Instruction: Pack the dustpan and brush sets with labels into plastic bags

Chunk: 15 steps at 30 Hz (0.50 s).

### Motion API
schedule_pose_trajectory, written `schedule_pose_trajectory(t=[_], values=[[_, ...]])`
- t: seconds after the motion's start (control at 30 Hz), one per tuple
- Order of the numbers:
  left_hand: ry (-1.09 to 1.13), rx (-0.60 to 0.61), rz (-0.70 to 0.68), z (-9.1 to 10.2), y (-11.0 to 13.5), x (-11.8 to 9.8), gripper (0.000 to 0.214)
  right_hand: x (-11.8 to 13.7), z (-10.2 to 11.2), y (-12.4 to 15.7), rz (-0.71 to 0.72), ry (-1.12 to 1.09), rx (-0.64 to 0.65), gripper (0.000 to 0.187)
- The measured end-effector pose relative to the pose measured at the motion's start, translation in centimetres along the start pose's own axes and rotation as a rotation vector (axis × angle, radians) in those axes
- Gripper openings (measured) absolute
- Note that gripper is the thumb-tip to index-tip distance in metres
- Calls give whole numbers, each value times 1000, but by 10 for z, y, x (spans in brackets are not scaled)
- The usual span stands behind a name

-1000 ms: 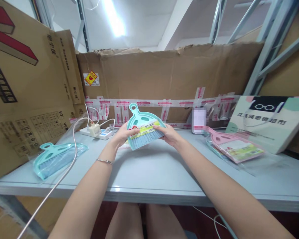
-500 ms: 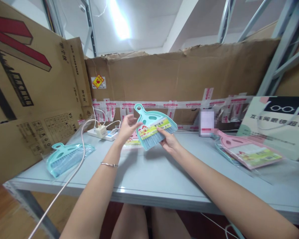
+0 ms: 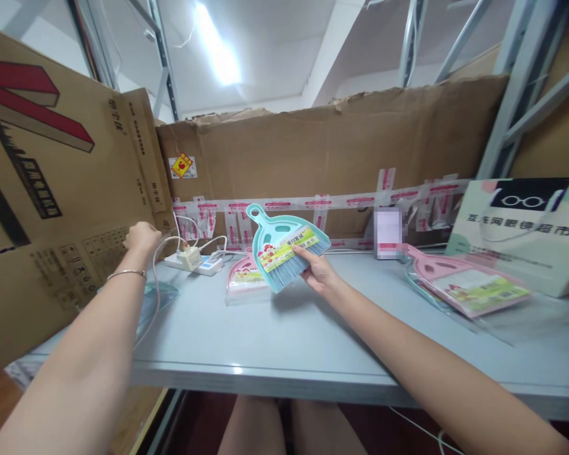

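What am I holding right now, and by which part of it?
Your right hand holds the turquoise dustpan and brush set by its wide, bristled edge, thumb in front. Whether your left hand holds anything can't be told.

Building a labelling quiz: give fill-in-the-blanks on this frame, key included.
The person's ____ hand holds a turquoise dustpan set.
The left hand has a ____ around its wrist.
The dustpan partly hidden behind the held set is coloured ____.
The white bag at right pictures ____.
Key: right; bracelet; pink; glasses.
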State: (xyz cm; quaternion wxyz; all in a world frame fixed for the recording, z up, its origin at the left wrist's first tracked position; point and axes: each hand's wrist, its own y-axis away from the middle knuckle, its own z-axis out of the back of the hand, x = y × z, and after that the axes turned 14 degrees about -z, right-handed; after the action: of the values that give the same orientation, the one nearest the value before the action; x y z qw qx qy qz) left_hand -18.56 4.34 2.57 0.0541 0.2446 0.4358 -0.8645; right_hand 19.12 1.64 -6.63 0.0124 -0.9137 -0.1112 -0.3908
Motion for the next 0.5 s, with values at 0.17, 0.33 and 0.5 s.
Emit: schedule_pose_trajectory(t=[0.17,0.33,0.5], values=[[-181,-10,40,24,-5,-12,8,2,-1,1,18,10,7,35],[-120,-565,-181,62,-16,-45,15,12,-2,2,35,2,6,33],[163,-566,-307,112,-20,-104,30,36,-5,8,116,-41,25,31]])
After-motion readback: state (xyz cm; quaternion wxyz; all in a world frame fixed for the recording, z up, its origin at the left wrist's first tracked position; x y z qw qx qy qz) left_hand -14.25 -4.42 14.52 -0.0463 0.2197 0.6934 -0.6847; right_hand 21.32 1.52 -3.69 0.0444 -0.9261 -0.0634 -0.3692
